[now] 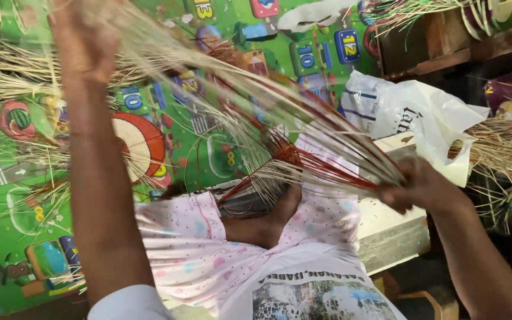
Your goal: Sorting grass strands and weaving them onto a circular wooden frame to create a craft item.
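Note:
My right hand is closed around one end of a bundle of thin straw strands, pale and red-orange, that fans across the view. My left hand, raised at the upper left and blurred, grips the strands' other ends. The red strands gather toward my right fist. Below the bundle my bare foot rests on my lap in pink patterned cloth. A round woven disc, pale with a red-orange rim, lies on the green play mat, partly behind my left forearm.
More loose straw lies at the mat's upper left and in a bundle at the right edge. A white plastic bag sits by a wooden ledge. Wooden furniture stands at the upper right.

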